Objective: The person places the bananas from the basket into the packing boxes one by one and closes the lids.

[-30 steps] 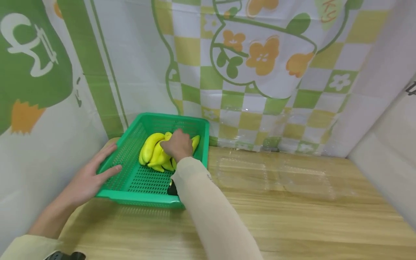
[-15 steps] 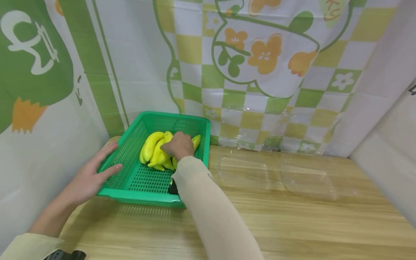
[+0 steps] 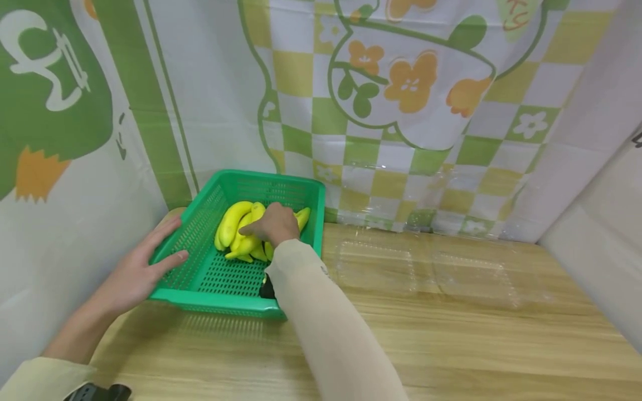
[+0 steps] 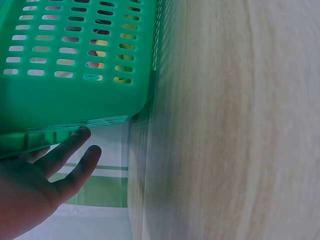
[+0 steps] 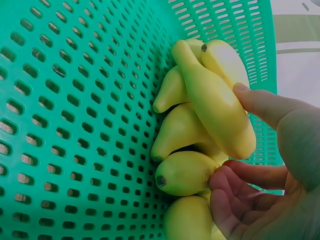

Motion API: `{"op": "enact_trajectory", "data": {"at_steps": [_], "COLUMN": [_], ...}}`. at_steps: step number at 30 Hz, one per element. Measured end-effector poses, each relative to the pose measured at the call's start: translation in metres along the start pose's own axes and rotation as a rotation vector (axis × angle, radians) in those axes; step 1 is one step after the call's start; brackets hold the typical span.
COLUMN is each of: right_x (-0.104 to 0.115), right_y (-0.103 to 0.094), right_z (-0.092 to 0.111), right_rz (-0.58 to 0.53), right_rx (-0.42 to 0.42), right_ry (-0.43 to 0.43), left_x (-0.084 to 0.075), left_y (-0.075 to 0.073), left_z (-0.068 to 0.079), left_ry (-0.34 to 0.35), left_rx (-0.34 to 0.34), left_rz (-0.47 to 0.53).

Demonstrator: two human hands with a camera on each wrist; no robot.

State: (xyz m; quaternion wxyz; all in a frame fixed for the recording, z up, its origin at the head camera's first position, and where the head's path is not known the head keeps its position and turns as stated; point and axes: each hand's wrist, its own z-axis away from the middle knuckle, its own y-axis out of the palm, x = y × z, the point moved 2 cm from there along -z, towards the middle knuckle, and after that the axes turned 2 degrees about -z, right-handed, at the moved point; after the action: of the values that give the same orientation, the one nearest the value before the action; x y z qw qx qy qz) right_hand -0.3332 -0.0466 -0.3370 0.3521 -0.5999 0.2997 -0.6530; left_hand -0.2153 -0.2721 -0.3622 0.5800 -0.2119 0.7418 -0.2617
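A green perforated plastic basket (image 3: 225, 305) stands on the wooden table and contains several yellow bananas (image 3: 234, 220). Inside it, my right hand (image 3: 275, 225) reaches down over the pile. In the right wrist view, one banana (image 5: 215, 100) lies across the others, held between the thumb and the curled fingers of my right hand (image 5: 280, 160); part of the grip is hidden. My left hand (image 3: 140, 273) rests against the basket's left side, fingers outstretched along the outside and thumb over the rim. In the left wrist view, the left hand's fingers (image 4: 75, 170) lie straight just beneath the rim.
Two clear plastic trays (image 3: 373, 264) lie on the table (image 3: 451, 345) right of the basket, faint against the wood. A patterned curtain (image 3: 361, 150) hangs behind, with pale walls at both sides. A black device (image 3: 100, 392) sits on the left wrist.
My right thumb has shifted slightly left over the bananas, and the banana beneath it has moved a little. The left hand and basket stay in place; the head view shifts slightly.
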Motion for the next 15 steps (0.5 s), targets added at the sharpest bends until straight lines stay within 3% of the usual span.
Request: {"op": "enact_trajectory", "data": {"at_steps": [15], "right_x": [0.0006], "right_y": [-0.0039], "right_z": [-0.0027], "right_rz": [-0.021], "right_rx": [-0.018], "right_ry": [0.042], "left_x": [0.0018], "left_y": [-0.0001], "left_z": [-0.0008], "left_ry": [0.014], "left_rx": [0.002], "left_rz": [0.019]}}
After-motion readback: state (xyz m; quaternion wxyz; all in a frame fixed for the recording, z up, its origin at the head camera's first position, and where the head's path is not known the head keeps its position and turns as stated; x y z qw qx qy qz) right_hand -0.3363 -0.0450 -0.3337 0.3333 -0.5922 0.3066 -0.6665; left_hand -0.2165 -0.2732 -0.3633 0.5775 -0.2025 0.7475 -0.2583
